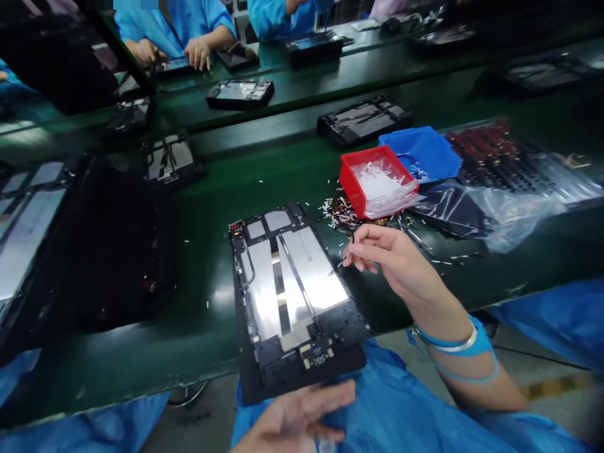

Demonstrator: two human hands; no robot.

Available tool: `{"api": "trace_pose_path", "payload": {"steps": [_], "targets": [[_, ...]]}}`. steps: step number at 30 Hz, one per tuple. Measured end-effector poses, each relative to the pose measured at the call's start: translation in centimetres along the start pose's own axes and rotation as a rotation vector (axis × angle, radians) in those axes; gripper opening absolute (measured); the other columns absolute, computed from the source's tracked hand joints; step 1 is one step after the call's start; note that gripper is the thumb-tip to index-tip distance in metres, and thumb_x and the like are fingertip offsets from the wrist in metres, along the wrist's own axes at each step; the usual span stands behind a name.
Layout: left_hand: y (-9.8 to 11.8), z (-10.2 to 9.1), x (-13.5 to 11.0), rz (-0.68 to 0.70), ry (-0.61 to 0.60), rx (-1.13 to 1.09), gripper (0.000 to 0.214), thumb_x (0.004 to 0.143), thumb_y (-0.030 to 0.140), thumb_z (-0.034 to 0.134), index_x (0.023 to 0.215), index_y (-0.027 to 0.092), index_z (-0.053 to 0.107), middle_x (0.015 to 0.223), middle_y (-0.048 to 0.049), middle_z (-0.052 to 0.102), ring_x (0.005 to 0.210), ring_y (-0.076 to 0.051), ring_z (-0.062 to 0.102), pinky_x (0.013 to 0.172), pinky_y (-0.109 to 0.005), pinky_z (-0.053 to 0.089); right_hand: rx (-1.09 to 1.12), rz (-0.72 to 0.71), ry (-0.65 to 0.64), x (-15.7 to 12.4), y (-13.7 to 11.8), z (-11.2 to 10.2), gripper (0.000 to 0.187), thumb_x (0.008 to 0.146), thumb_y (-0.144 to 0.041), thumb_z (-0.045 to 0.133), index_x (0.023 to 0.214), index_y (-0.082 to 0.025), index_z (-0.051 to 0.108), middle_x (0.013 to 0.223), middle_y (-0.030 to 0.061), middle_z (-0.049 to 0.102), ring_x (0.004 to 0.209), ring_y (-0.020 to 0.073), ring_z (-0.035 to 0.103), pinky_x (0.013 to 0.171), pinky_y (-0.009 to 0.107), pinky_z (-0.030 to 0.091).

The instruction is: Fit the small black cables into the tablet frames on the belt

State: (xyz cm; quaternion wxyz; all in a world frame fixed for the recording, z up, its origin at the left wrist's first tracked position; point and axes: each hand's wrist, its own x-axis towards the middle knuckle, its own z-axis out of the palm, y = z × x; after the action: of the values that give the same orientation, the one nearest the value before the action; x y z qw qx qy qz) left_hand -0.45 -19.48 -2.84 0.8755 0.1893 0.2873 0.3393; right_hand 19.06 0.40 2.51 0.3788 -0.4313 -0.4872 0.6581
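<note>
An opened tablet [309,270] with its bright metal backing and ribbon cables showing lies on a black tray [302,384] at the table's front edge. My right hand [396,258], beside the tablet's right edge, is closed in a pinch on a short dark wire, whose kind is hard to make out. Below the tray, my left hand [302,415] is open, its fingers stretched to the right and slightly blurred. Past my right fingers is a pile of small wired parts [342,214], next to a red bin [356,189] holding white strips and a plastic bag.
Behind the red bin stands a blue bin [425,154]. Bagged circuit parts [509,163] lie to the right. More opened tablets sit on the green bench, one [363,119] behind the bins and another [170,160] to the left. Co-workers in blue sleeves [212,19] work across the bench.
</note>
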Motion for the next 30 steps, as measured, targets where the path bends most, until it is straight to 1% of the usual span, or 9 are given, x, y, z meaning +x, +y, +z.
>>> {"api": "trace_pose_path", "payload": {"steps": [2, 4, 6, 9, 11, 14, 18, 22, 30], "targets": [[1.3, 0.2, -0.7, -0.048, -0.182, 0.197, 0.046, 0.085, 0.044, 0.064, 0.129, 0.033, 0.059, 0.137, -0.0059, 0.055, 0.130, -0.029, 0.048, 0.105, -0.045, 0.041, -0.006, 0.003, -0.024, 0.1, 0.1, 0.8, 0.019, 0.066, -0.030, 0.074, 0.064, -0.018, 0.059, 0.056, -0.0004, 0.064, 0.046, 0.0059, 0.047, 0.041, 0.019, 0.029], [3.9, 1.2, -1.1, 0.077, -0.207, 0.437, 0.033, 0.091, 0.036, 0.057, 0.123, 0.030, 0.065, 0.125, -0.0074, 0.065, 0.117, -0.026, 0.060, 0.100, -0.041, 0.046, 0.007, 0.001, -0.053, 0.1, 0.2, 1.6, 0.017, 0.066, -0.027, 0.074, 0.063, -0.018, 0.060, 0.054, -0.0010, 0.062, 0.047, 0.0064, 0.048, 0.041, 0.020, 0.028], [7.0, 2.4, -0.7, 0.337, -0.042, 0.643, 0.024, 0.092, 0.024, 0.057, 0.110, 0.027, 0.071, 0.104, -0.0054, 0.073, 0.097, -0.019, 0.068, 0.086, -0.030, 0.052, 0.037, -0.013, -0.066, -0.1, 0.2, 2.4, 0.015, 0.067, -0.027, 0.073, 0.064, -0.019, 0.061, 0.054, -0.0017, 0.061, 0.048, 0.0070, 0.050, 0.042, 0.020, 0.029], [10.9, 3.6, 1.8, 0.622, 0.414, 0.864, 0.022, 0.085, 0.014, 0.064, 0.103, 0.025, 0.068, 0.096, -0.0014, 0.072, 0.082, -0.012, 0.066, 0.075, -0.020, 0.050, 0.066, -0.058, -0.051, -0.6, 0.0, 3.6, 0.018, 0.068, -0.030, 0.075, 0.066, -0.019, 0.061, 0.054, -0.0035, 0.058, 0.048, 0.0069, 0.049, 0.043, 0.021, 0.033], [12.5, 3.7, 4.1, 0.587, 0.468, 0.883, 0.024, 0.080, 0.017, 0.069, 0.104, 0.020, 0.065, 0.098, -0.0038, 0.072, 0.080, -0.013, 0.066, 0.071, -0.021, 0.051, 0.030, -0.104, -0.029, -0.8, -0.1, 4.3, 0.019, 0.070, -0.032, 0.074, 0.066, -0.020, 0.060, 0.055, -0.0042, 0.057, 0.047, 0.0070, 0.048, 0.044, 0.021, 0.036], [13.6, 3.4, 6.7, 0.453, 0.332, 0.757, 0.010, 0.086, 0.021, 0.059, 0.093, 0.015, 0.064, 0.079, -0.0045, 0.073, 0.070, -0.015, 0.069, 0.061, -0.021, 0.052, -0.138, -0.222, 0.085, -0.8, 0.0, 5.1, 0.015, 0.072, -0.030, 0.072, 0.068, -0.020, 0.061, 0.059, -0.0037, 0.059, 0.051, 0.0086, 0.052, 0.047, 0.022, 0.041], [14.4, 2.7, 7.7, 0.455, 0.334, 0.776, 0.009, 0.086, 0.016, 0.056, 0.086, 0.015, 0.065, 0.069, -0.0025, 0.071, 0.063, -0.014, 0.069, 0.057, -0.020, 0.052, -0.576, -0.543, 0.315, -0.5, 0.1, 5.6, 0.006, 0.077, -0.020, 0.069, 0.073, -0.021, 0.065, 0.065, -0.0023, 0.065, 0.057, 0.0105, 0.056, 0.051, 0.024, 0.043], [15.5, 1.9, 8.0, 0.517, 0.336, 0.900, 0.014, 0.084, 0.012, 0.056, 0.087, 0.017, 0.069, 0.070, -0.0015, 0.071, 0.066, -0.014, 0.069, 0.061, -0.021, 0.054, -0.899, -0.819, 0.275, -0.1, -0.2, 5.7, 0.010, 0.084, -0.015, 0.064, 0.080, -0.022, 0.069, 0.073, 0.0018, 0.070, 0.069, 0.0143, 0.063, 0.060, 0.028, 0.049], [16.5, 0.9, 8.6, 0.451, 0.219, 0.831, 0.022, 0.086, 0.012, 0.050, 0.096, 0.015, 0.068, 0.083, -0.0062, 0.073, 0.071, -0.016, 0.070, 0.054, -0.019, 0.052, -1.062, -0.899, 0.261, 1.2, -0.5, 5.0, 0.014, 0.082, -0.010, 0.062, 0.083, -0.023, 0.068, 0.077, 0.0033, 0.072, 0.072, 0.0173, 0.066, 0.065, 0.032, 0.052]]}}
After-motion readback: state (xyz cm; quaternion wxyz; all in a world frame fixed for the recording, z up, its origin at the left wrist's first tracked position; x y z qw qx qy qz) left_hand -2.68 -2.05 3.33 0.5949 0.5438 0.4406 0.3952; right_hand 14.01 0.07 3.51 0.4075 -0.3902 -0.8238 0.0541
